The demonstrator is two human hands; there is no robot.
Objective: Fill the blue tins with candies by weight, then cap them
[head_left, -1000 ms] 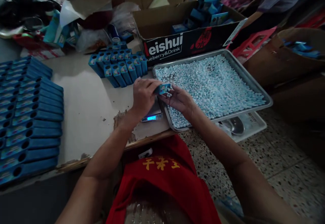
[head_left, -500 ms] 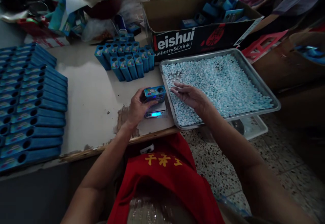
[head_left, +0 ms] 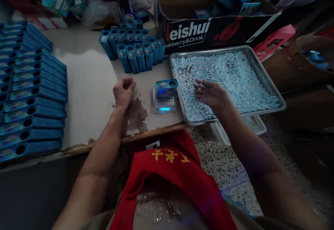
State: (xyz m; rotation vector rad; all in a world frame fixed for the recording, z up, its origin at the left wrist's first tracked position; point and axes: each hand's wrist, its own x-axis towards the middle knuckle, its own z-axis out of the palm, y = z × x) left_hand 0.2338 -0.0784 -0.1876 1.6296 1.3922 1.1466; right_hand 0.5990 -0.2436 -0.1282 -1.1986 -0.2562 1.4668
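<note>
Cupping rounded pellets (head_left: 200,86), right hand (head_left: 213,92) above rimmed metal tray (head_left: 267,74), fingers curled, left hand (head_left: 122,92), fingers loosely parted

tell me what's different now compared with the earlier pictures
The left hand has let go of the blue box, which now rests on the scale, and has drawn back to the left. The right hand has moved right, away from the box, and is over the tray with a few pellets in its curled fingers. The printed carton and grouped boxes stayed put.
</note>
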